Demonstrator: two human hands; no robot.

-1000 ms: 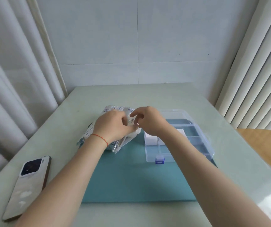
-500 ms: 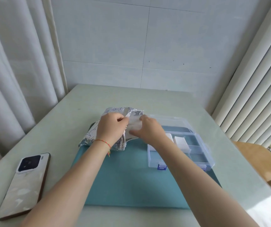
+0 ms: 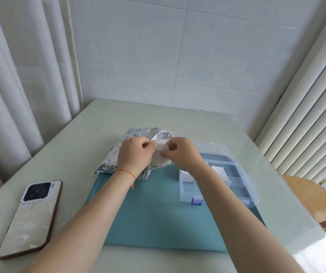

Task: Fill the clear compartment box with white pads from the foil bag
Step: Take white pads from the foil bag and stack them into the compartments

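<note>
Bag: crinkly silver foil bag [image 3: 118, 154] with blue line doodles, lying at the back left corner of the mat [image 3: 158, 213], mouth facing right.
Left hand: left hand [image 3: 134, 154] has its fingers curled, pinching the bag's open edge. Red string on the wrist.
Right hand: right hand [image 3: 181, 154] has its fingers bent around a white pad [image 3: 162, 145] right at the bag mouth; looks soft and squarish, mostly covered by the fingers.
Box: clear plastic box [image 3: 242, 194] with dividers and blue latches, lid flipped open behind it, on the right side of the mat. Two white pads in the back compartments, one partly behind the right forearm.
Mat: flat teal sheet on the pale glossy counter [image 3: 79, 144].
Phone: phone [image 3: 30, 217] face down, marbled white back, near the left edge of the counter.
Hard to tell: how much is left inside the bag.
</note>
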